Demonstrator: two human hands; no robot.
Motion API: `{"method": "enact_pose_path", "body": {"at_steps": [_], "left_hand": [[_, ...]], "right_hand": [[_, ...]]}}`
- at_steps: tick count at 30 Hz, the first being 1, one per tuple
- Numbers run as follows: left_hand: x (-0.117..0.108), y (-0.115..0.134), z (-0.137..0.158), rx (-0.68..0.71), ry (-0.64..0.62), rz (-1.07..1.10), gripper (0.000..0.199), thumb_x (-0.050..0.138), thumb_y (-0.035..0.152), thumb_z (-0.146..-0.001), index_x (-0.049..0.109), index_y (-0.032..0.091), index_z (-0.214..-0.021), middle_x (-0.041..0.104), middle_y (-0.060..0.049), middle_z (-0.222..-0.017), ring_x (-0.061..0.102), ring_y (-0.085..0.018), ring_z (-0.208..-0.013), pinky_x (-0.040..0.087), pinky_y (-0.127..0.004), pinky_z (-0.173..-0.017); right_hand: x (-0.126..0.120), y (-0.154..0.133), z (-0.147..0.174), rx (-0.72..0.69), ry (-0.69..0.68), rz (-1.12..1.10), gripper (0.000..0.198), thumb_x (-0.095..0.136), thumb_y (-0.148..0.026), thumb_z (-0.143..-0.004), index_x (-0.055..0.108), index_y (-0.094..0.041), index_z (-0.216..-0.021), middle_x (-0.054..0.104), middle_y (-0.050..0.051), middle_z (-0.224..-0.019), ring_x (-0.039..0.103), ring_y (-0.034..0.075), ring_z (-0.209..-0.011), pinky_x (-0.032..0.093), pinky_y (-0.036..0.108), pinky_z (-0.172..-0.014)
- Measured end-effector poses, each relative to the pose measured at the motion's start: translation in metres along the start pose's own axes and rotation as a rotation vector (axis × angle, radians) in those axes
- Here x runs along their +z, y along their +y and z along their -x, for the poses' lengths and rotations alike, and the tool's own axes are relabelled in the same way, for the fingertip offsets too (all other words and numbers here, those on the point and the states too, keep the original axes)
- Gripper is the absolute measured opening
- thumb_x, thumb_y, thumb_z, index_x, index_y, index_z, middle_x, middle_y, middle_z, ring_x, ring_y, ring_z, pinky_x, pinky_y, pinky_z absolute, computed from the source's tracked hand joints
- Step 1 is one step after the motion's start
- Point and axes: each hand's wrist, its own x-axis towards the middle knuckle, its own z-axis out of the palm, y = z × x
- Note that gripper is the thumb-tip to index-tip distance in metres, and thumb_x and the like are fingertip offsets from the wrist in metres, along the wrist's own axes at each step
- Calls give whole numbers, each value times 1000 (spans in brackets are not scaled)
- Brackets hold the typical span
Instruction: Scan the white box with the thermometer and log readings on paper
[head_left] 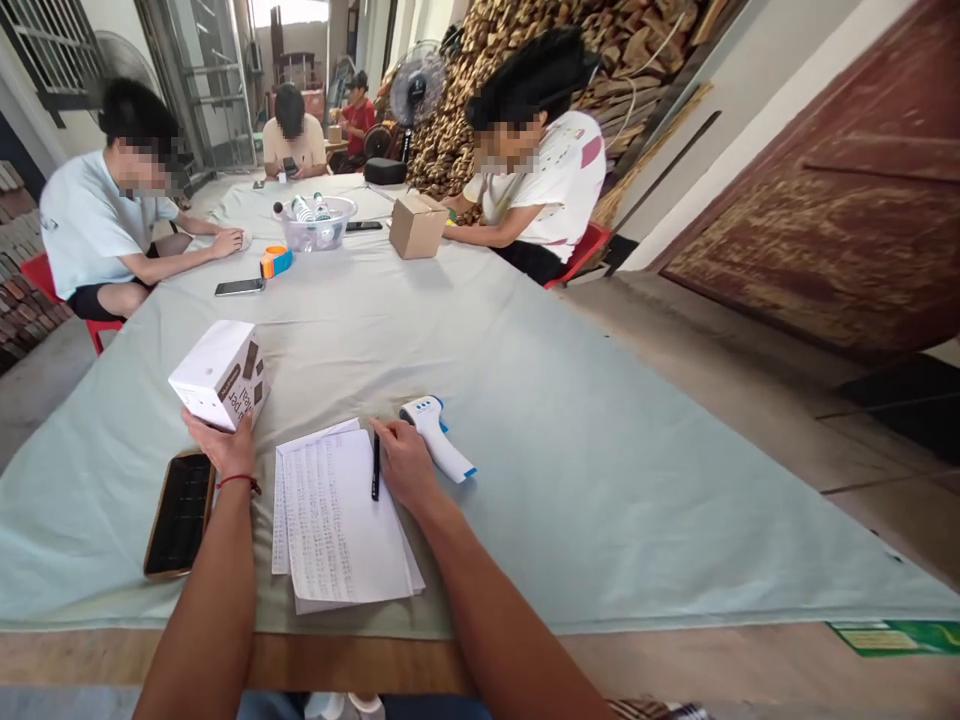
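Note:
My left hand [225, 445] is closed around the lower end of a white cardboard box [217, 375] with dark print, tilted above the cloth. Beneath that wrist lies a phone in a brown case [180, 515]. My right hand [405, 455] has its fingers curled together at the top end of a black pen [376, 468], and the pen points down over the papers. Handwritten sheets of paper [345, 530] lie stacked between my forearms. Just right of my right hand, a white and blue infrared thermometer [439, 440] rests on the cloth.
A pale green cloth [600, 480] covers the long table. Farther along are a grey phone [240, 287], an orange and blue tape dispenser [276, 262], a clear basin of bottles [319, 232] and a brown carton [417, 226]. People sit at both sides and the far end.

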Motion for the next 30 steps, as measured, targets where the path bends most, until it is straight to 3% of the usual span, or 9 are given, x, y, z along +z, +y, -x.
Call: {"method": "enact_pose_path", "body": {"at_steps": [3, 5, 9, 13, 15, 17, 20, 25, 30], "left_hand": [[2, 1, -2, -28, 263, -29, 104, 85, 46, -60, 28, 16, -141, 38, -19, -141, 38, -36, -137, 30, -55, -116], [5, 10, 1, -12, 268, 63, 99, 83, 49, -62, 31, 17, -140, 44, -18, -139, 47, -32, -130, 37, -50, -113], [13, 30, 12, -119, 121, 334, 80, 72, 62, -70, 46, 19, -132, 60, -13, -127, 61, -26, -115, 49, -41, -102], [21, 37, 22, -296, -65, 512, 67, 74, 65, -66, 63, 18, -112, 71, -11, -108, 67, -26, -103, 54, -38, -91], [21, 36, 24, -340, -168, 530, 65, 77, 63, -64, 66, 15, -107, 73, -11, -102, 69, -26, -96, 56, -37, -85], [20, 35, 26, -369, -261, 517, 65, 79, 62, -63, 66, 14, -105, 73, -11, -101, 70, -26, -90, 57, -35, -79], [19, 39, 27, -381, -368, 479, 67, 79, 60, -64, 65, 14, -110, 73, -12, -106, 70, -26, -92, 57, -35, -77], [20, 51, 29, -369, -442, 445, 71, 78, 56, -67, 61, 15, -122, 72, -12, -111, 69, -27, -97, 57, -37, -82], [20, 53, 30, -263, -464, 355, 65, 75, 56, -70, 63, 15, -119, 72, -11, -108, 68, -27, -97, 56, -37, -83]], "right_hand": [[-2, -8, -3, -19, 68, -35, 43, 40, -16, -88, 65, -22, -123, 62, 10, -102, 56, 24, -92, 45, 37, -83], [-6, -13, -7, -10, 135, -10, 38, 43, -20, -90, 65, -19, -121, 62, 12, -103, 56, 24, -94, 45, 38, -83], [-21, -13, -9, 71, 222, 123, 37, 47, -16, -86, 63, -17, -120, 60, 15, -113, 54, 27, -105, 43, 42, -91], [-40, 3, -4, 340, 196, 335, 52, 61, -23, -80, 53, -8, -129, 52, 27, -128, 49, 39, -119, 39, 52, -95], [-46, 13, -1, 489, 115, 370, 56, 66, -30, -78, 53, -4, -126, 55, 31, -120, 53, 42, -112, 41, 53, -88], [-48, 20, -1, 559, 28, 335, 43, 66, -33, -79, 60, -7, -113, 61, 27, -105, 58, 39, -101, 44, 49, -81], [-48, 16, -6, 566, 44, 133, 25, 61, -33, -81, 66, -15, -99, 65, 19, -93, 60, 32, -91, 45, 42, -76], [-45, -31, -11, 433, 237, -591, 40, 53, -46, -85, 62, -20, -114, 68, 9, -100, 61, 25, -89, 49, 37, -77], [-44, -74, 0, 226, 113, -963, 43, 57, -50, -84, 61, -21, -115, 68, 6, -101, 62, 22, -91, 50, 33, -79]]}}
